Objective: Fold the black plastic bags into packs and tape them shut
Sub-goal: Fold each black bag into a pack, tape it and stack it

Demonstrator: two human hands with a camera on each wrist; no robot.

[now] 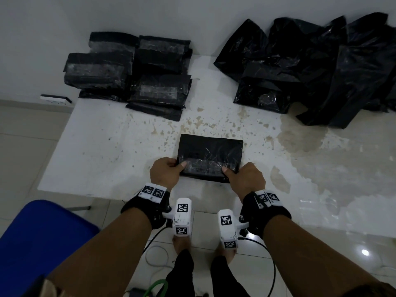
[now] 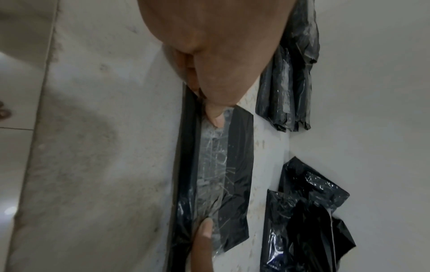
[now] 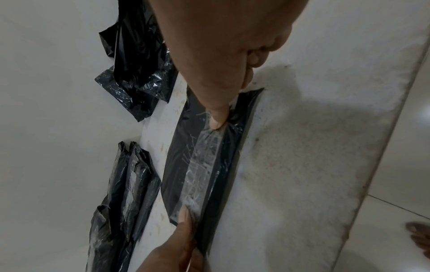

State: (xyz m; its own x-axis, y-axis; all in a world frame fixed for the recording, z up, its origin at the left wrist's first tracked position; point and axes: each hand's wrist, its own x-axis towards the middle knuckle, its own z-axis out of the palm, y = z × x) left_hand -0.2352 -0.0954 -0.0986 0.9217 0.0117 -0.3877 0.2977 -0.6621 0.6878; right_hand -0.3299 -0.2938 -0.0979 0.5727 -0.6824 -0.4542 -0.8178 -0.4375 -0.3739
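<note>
Gripping opposite ends, the left hand [image 1: 166, 172] and right hand [image 1: 246, 179] pinch the folded pack [image 1: 211, 157], its long axis crosswise on the bench [image 1: 102, 151]. Both wrist views show each thumb pressing the clear tape [image 2: 211, 165], equally near.

Roughly six taped packs [image 1: 211, 157], two hands [image 1: 166, 173].

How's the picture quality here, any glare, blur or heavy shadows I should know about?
Head view: dim overall, bright glare spots on the floor tiles, wide-angle bending at the edges. Left wrist view: the left hand is close and soft, casting a shadow on the table. Right wrist view: the tape on the pack glints, shadow falls beside it.
</note>
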